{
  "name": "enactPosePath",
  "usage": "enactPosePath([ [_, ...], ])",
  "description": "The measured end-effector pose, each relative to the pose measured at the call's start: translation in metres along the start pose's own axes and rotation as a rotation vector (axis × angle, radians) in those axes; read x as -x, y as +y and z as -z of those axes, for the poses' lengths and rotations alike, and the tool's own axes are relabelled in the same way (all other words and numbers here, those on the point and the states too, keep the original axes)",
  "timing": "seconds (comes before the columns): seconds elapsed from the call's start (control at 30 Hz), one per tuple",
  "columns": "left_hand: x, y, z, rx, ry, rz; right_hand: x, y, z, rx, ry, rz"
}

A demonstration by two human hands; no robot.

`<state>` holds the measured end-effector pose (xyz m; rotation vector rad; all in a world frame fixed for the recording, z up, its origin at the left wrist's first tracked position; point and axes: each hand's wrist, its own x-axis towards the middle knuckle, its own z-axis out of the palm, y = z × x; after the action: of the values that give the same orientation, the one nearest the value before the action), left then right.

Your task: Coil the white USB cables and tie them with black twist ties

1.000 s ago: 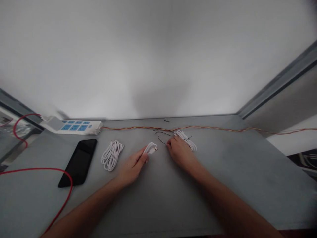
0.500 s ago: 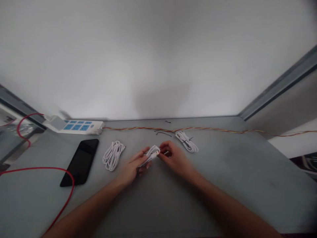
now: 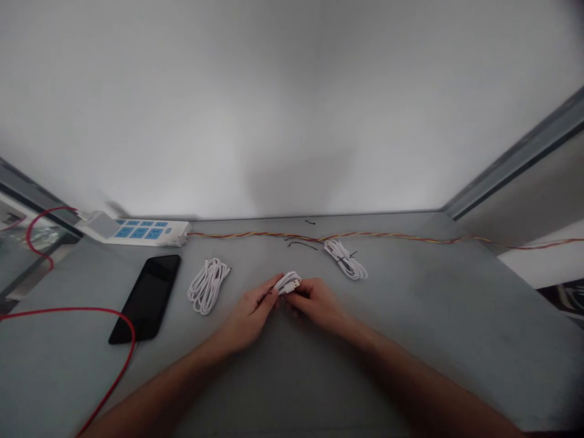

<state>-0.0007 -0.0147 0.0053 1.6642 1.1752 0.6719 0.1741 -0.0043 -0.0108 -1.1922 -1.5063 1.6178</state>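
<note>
Both my hands meet at the middle of the grey table [image 3: 424,316]. A small coiled white USB cable [image 3: 287,283] sits between them, its metal plug pointing right. My left hand [image 3: 249,317] pinches the coil from the left, and my right hand [image 3: 317,304] holds it from the right. A black twist tie seems to lie across the coil, though my fingers partly hide it. Just left of my hands rests a looser white cable coil [image 3: 207,286]. Beyond my right hand lies another white coil [image 3: 344,260], with a black tie on it.
Thin black wire ties [image 3: 301,245] lie near the far edge. A twisted red-and-yellow wire [image 3: 378,236] runs along it from a blue-socketed power strip [image 3: 137,232]. A black smartphone [image 3: 146,298] lies at left, beside a red cable [image 3: 77,309].
My hands have drawn closer together and the white coil is now more compact between them. It sits slightly nearer to me. The other coils, phone and power strip stay in place.
</note>
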Motion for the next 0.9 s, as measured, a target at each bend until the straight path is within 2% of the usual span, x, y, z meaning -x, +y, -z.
enactPosePath([
  [0.1, 0.001, 0.001, -0.001, -0.221, 0.049, -0.074, 0.001, 0.002, -0.003, -0.024, 0.004, -0.053],
  [0.33, 0.001, -0.008, -0.001, -0.478, 0.038, -0.192, -0.002, 0.001, -0.005, -0.108, -0.025, -0.116],
  [0.67, 0.003, -0.007, -0.008, -0.65, 0.058, -0.238, -0.003, 0.0, 0.001, -0.203, -0.117, -0.143],
  [0.9, 0.003, -0.01, -0.016, -0.636, 0.146, -0.311, -0.005, 0.002, 0.002, -0.364, -0.041, -0.182],
])
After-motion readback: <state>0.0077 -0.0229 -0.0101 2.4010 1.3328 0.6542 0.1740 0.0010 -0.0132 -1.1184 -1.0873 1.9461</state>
